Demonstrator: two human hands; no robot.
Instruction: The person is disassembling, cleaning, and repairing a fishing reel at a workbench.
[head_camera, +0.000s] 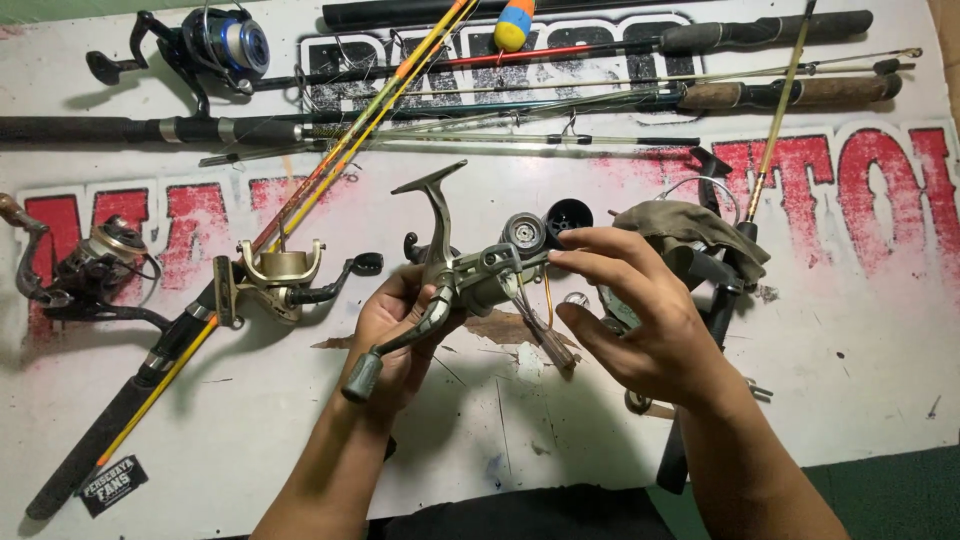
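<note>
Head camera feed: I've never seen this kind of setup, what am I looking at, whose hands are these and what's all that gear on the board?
It is one view, from a camera worn on a person's head, looking down at their own bare hands. The left hand holds a grey spinning reel by its body. The right hand has its fingertips at the reel's front end. Under them is a white painted board with red lettering. On it lie several fishing rods, a gold reel, a blue-spooled reel, an orange-and-yellow float and an olive cloth.
</note>
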